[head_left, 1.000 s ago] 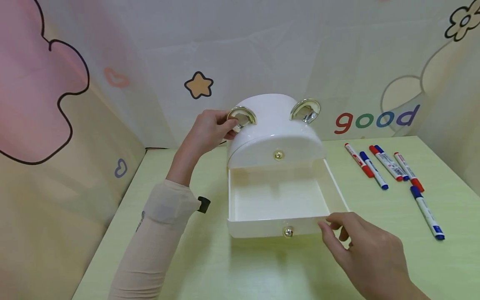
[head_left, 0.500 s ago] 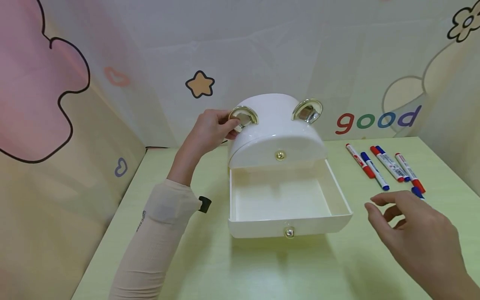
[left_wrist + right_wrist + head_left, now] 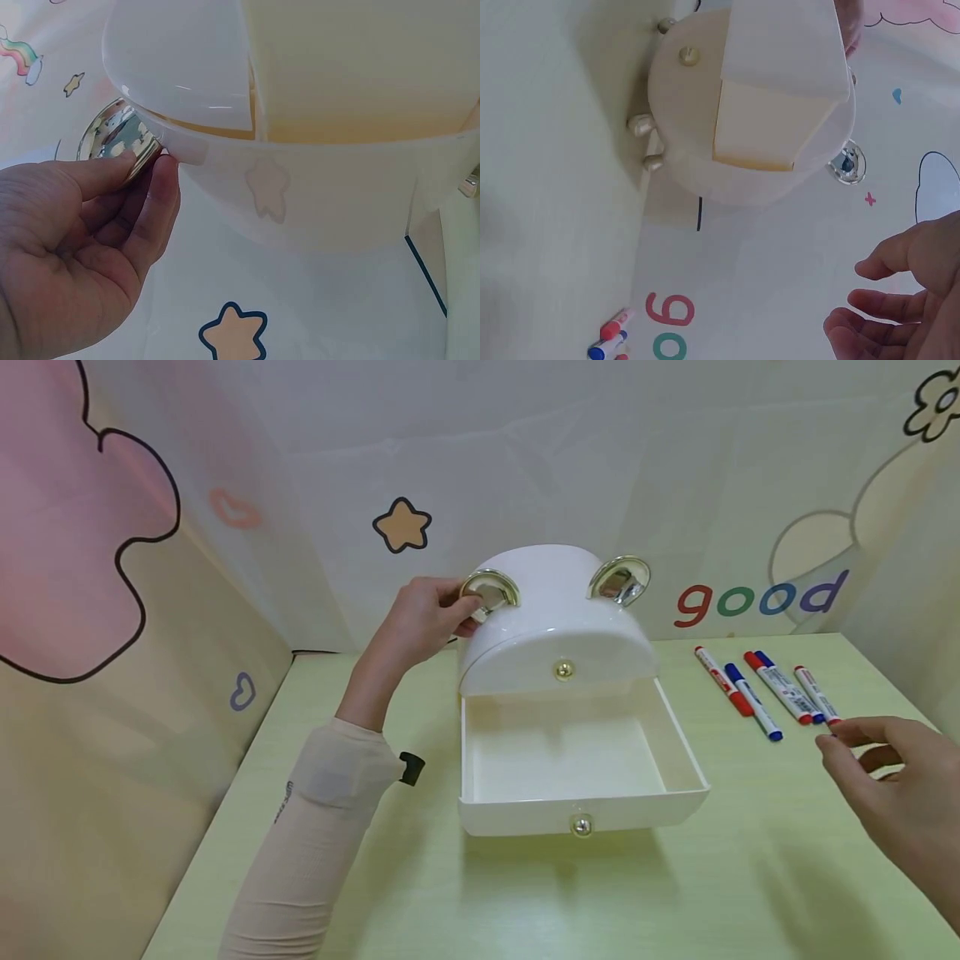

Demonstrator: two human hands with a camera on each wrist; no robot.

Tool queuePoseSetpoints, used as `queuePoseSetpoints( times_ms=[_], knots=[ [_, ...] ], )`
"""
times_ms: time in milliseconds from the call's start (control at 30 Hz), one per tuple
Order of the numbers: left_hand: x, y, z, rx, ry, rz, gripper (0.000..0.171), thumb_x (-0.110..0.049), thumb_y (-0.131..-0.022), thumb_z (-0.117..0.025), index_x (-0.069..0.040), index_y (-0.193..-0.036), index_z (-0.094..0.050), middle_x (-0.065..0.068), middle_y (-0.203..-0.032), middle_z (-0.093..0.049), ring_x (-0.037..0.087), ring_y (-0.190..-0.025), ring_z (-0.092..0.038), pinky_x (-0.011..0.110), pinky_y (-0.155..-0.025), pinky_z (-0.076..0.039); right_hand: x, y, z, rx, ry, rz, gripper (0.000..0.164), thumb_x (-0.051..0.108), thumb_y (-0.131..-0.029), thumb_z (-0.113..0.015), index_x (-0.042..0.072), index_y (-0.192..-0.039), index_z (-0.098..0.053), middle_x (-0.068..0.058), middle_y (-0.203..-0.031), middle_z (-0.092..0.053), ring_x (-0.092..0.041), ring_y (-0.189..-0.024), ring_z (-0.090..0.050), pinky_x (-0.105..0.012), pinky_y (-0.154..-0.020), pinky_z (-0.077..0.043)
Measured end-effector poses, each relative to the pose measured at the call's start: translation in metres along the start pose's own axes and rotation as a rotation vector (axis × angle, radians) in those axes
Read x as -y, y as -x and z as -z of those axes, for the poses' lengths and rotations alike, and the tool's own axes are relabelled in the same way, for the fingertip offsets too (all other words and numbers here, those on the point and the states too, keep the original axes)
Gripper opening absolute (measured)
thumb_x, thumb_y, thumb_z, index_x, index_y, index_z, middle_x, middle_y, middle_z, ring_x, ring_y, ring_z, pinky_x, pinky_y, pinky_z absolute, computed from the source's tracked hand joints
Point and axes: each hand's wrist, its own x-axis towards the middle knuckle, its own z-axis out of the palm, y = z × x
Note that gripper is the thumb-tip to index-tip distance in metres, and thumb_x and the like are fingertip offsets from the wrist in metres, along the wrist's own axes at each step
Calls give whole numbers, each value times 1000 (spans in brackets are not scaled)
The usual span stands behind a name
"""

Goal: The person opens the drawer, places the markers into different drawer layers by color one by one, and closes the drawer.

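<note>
A white, round-topped drawer box [image 3: 543, 577] with gold ears stands mid-table. Its lower drawer [image 3: 577, 814] is pulled out, with nothing inside. My left hand [image 3: 427, 618] pinches the left gold ear [image 3: 495, 593], the thumb on its face and the fingers behind, as the left wrist view also shows. Away from the drawer, at the right, my right hand [image 3: 903, 785] hovers with relaxed, slightly bent fingers and holds nothing. Its fingertips are nearest a red-capped marker [image 3: 816, 693], whose lower end they cover. A blue-capped marker seen earlier is hidden behind this hand.
Several red and blue markers [image 3: 752, 702] lie on the right of the pale green table [image 3: 360, 877]. A printed cloth backdrop [image 3: 525, 460] rises behind and on both sides. The open drawer juts toward the table's front.
My right hand has left the drawer's front right corner and moved right to the markers. My left hand keeps its hold on the ear; the drawer stays out.
</note>
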Motion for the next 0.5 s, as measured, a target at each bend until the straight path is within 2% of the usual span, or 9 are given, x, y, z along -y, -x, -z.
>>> queuePoseSetpoints(
  times_ms=[167, 267, 367, 500],
  knots=[
    [1, -1, 0, 1, 2, 1, 25, -18, -106, -63, -4, -124, -72, 14, -106, -73, 23, -92, -73, 32, -88, -58, -12, -7, 2, -4, -10, -38, 24, 1, -100, -62, -18, -116, -58, -36, -107, -57, -23, -79, -48, -7, -53, -32],
    [1, -1, 0, 2, 8, -3, 25, -18, -106, -62, -3, -125, -71, 14, -109, -73, 23, -93, -73, 32, -89, -58, -20, -12, 2, -15, -13, -34, 25, 2, -101, -62, -18, -114, -58, -36, -106, -57, -10, -74, -45, -7, -52, -33],
    [1, -1, -1, 0, 15, -6, 25, -17, -105, -63, -3, -124, -71, 15, -109, -73, 23, -93, -73, 34, -90, -58, -29, -18, 1, -10, -20, -26, 25, 4, -101, -62, -18, -113, -59, -35, -105, -57, 5, -68, -34, -8, -52, -35],
    [1, -1, -1, -2, 13, -3, 25, -18, -105, -63, -3, -124, -71, 15, -107, -73, 23, -92, -73, 35, -91, -58, -38, -26, -1, -4, -52, -22, 23, 0, -100, -61, -20, -113, -56, -37, -101, -56, 5, -67, -33, -6, -54, -33]
  ],
)
